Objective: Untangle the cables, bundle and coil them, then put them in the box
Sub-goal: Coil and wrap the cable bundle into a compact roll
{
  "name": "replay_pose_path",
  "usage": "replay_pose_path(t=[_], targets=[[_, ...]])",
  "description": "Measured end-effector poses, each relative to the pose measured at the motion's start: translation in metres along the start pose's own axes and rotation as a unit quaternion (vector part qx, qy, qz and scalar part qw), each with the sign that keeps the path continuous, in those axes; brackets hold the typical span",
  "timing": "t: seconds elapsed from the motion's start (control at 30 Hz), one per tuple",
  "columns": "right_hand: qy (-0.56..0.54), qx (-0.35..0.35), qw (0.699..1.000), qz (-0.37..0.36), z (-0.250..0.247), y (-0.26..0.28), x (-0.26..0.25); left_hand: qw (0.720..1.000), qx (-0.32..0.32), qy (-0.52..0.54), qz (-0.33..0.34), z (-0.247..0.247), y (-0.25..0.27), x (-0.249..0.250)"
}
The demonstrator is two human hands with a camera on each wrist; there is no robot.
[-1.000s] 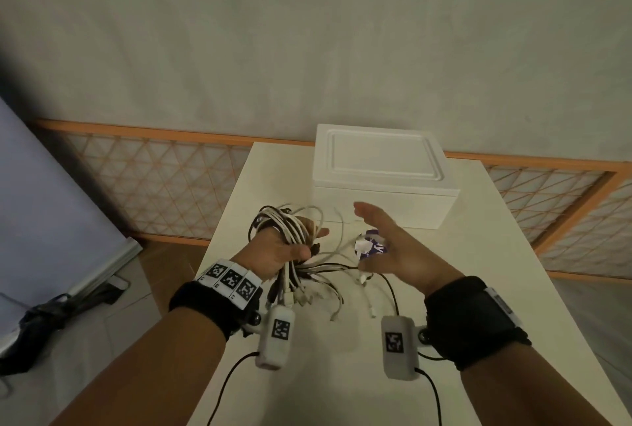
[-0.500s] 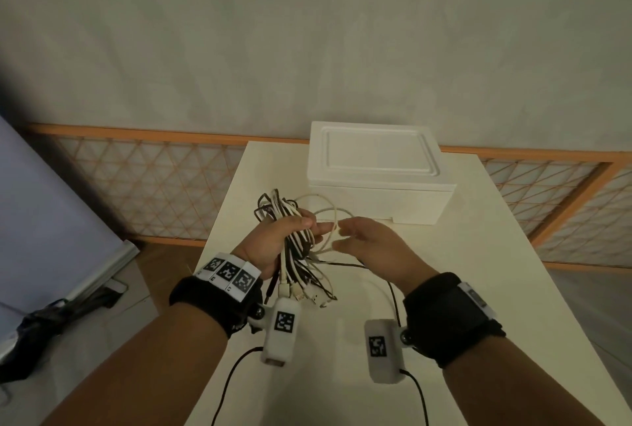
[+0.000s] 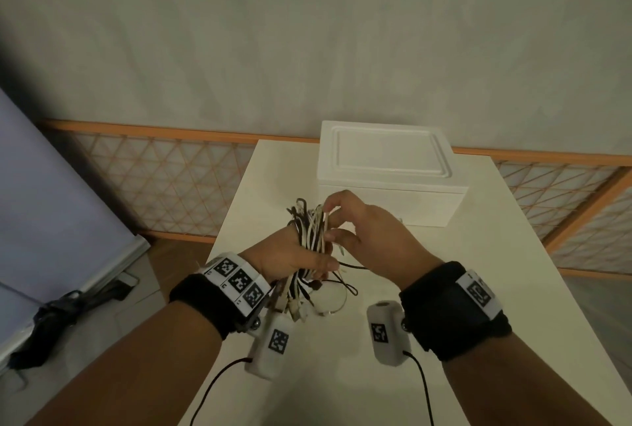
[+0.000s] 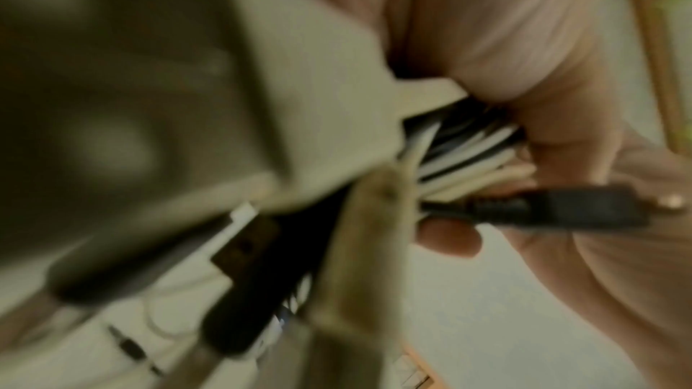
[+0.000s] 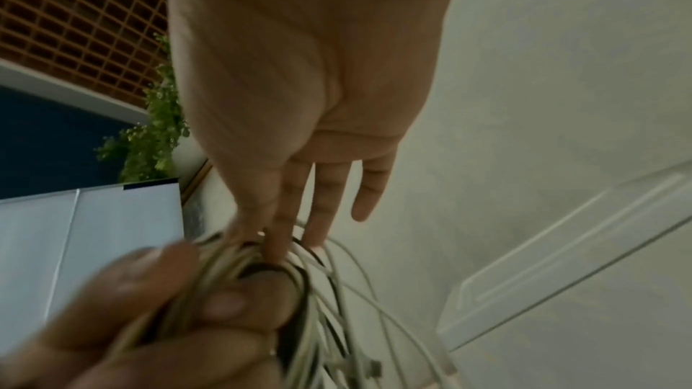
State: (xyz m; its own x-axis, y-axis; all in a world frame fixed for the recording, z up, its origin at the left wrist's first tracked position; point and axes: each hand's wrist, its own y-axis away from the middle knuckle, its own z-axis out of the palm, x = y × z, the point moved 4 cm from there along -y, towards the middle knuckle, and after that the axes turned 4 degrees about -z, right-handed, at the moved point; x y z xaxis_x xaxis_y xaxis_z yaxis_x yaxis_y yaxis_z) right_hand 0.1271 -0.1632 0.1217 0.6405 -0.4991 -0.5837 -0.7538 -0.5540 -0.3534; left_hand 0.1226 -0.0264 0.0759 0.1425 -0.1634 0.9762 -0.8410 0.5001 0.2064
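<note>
A bundle of black and white cables (image 3: pixel 309 225) stands upright in my left hand (image 3: pixel 290 256), whose fingers curl round its middle above the table. My right hand (image 3: pixel 333 220) is against the bundle's upper right side, with index finger and thumb pinching a white strand. In the right wrist view the right fingers (image 5: pixel 279 235) reach straight into the cables (image 5: pixel 299 277). The blurred left wrist view shows cables (image 4: pixel 471 158) in the fist and a black plug (image 4: pixel 584 212). The white box (image 3: pixel 390 169) sits just behind, its lid on.
Loose cable ends and plugs (image 3: pixel 325 300) hang from the bundle onto the cream table (image 3: pixel 513 271). An orange-framed lattice fence (image 3: pixel 171 179) runs behind the table. On the floor to the left lie a pale panel (image 3: pixel 51 203) and a dark object (image 3: pixel 65 316).
My right hand swung in from an open pose on the right to the bundle and took hold of a white strand. The left hand lifted the bundle slightly.
</note>
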Motion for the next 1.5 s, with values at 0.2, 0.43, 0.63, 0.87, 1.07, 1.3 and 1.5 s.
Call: replay_pose_path(t=[0.2,0.43,0.63,0.87,1.07,1.3,1.5], targets=[[-0.085,-0.055,0.995,0.012,-0.004,0.008,0.032,0.962,-0.01,-0.274,-0.006,0.004,0.008,0.007],[0.084,-0.093,0.985,-0.122,0.038,0.004,0.035,0.845,-0.056,-0.525,-0.083,0.018,0.0,-0.016],[0.132,-0.006,0.988,-0.078,0.034,0.014,0.033,0.834,-0.052,-0.541,-0.098,0.011,0.005,-0.015],[0.135,-0.059,0.989,-0.017,0.042,0.036,0.054,0.775,0.07,-0.622,-0.084,-0.026,0.003,-0.011],[0.006,-0.107,0.988,0.11,0.042,0.036,0.053,0.743,0.084,-0.659,-0.079,-0.028,0.002,-0.011],[0.119,-0.075,0.99,0.013,0.053,0.02,0.032,0.783,0.064,-0.615,-0.067,-0.011,-0.009,-0.015],[0.252,-0.147,0.956,0.007,0.048,0.021,0.024,0.796,0.075,-0.596,-0.077,-0.023,-0.009,-0.033]])
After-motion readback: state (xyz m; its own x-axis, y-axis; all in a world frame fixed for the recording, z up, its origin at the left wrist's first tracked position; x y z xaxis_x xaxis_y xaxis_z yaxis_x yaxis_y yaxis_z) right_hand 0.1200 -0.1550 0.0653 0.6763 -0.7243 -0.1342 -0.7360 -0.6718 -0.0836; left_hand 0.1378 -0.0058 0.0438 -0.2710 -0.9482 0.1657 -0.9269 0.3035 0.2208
